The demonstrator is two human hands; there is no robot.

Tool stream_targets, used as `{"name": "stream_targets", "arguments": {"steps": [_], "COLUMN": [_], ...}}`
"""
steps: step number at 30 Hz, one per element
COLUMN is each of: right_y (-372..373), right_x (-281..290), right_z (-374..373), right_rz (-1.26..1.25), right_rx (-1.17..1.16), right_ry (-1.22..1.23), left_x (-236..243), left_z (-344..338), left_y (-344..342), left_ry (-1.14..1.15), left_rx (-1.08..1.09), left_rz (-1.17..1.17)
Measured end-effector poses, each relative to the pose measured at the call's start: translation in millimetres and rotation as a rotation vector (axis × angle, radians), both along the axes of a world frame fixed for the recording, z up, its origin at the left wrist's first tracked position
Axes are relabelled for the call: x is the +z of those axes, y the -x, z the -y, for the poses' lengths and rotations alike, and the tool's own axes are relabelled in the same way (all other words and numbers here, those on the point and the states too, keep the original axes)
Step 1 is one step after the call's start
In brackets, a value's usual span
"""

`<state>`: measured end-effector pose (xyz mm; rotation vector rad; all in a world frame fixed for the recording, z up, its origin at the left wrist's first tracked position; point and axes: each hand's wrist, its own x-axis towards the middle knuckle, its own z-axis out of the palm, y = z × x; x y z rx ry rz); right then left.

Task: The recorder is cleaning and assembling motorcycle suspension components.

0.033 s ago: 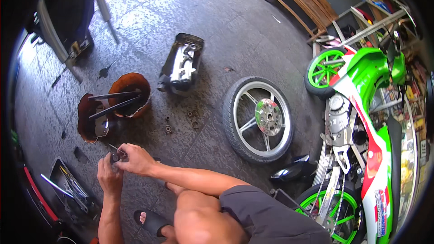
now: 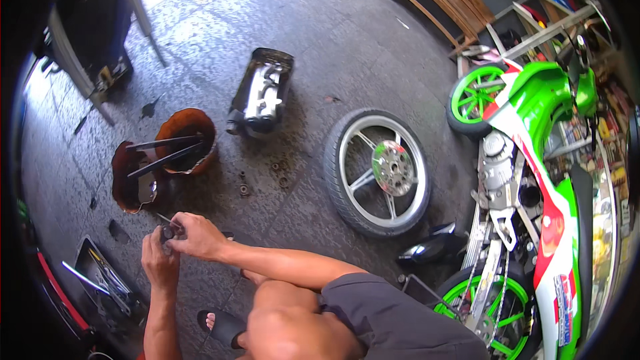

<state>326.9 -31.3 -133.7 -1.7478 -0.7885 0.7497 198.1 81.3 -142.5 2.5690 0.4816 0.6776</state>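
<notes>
Greasy shop floor (image 2: 320, 47): both hands, left (image 2: 159, 263) and right (image 2: 195, 237), have their fingers pinched round a small part (image 2: 167, 231), mid-fiddle; next move probably needs a steady grip.

Both hands meet low left over the floor: left hand (image 2: 159, 263) just left of right hand (image 2: 195, 237), a small dark metal part (image 2: 167, 231) pinched btwn them. Right behind them sit two rust-brown round tubs (image 2: 167, 160) w/ long dark rods across. Further back, centre, a black open-topped metal casing (image 2: 261, 93). Right of that lies a loose spoked motorcycle wheel (image 2: 378, 172), flat on the floor. Far right stands the green-and-white motorcycle (image 2: 540, 193). A tool tray (image 2: 107, 283) lies left of the hands.
</notes>
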Motion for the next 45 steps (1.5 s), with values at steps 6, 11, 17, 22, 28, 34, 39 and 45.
{"name": "stream_targets", "arguments": {"steps": [6,11,17,22,28,34,39,45], "right_y": [1.5,-0.7,43.0,98.7,95.2,109.0,109.8,94.4], "right_x": [23.4,-2.7,-96.0,-118.5,-105.4,-118.1,-114.0,-126.5], "right_z": [44.4,136.6,379.1,543.4,582.3,512.2,449.3,411.4], "right_rz": [-0.046,-0.15,-0.044,-0.193,-0.235,0.101,0.011,-0.006], "right_rx": [-0.229,-0.49,-0.967,-1.372,-1.463,-1.485,-1.168,-0.992], "right_ry": [-0.059,0.033,0.698,1.252,1.405,0.984,0.76,0.74], "left_x": [40.2,44.4,-25.7,-35.8,47.9,26.0,27.6,40.2], "left_z": [30.7,83.1,43.5,69.4,112.1,12.0,-6.7,-3.7], "left_y": [-19.4,-25.6,47.0,70.5,29.8,65.5,72.9,93.7], "left_ry": [-0.078,0.119,0.21,-0.031,-0.682,0.022,-0.357,-0.221], "left_rx": [-0.242,-0.279,-0.132,-0.149,-0.123,0.336,0.353,0.28], "left_rz": [-0.053,-0.183,-0.282,-0.384,-0.573,-0.806,-0.016,-0.628]}}
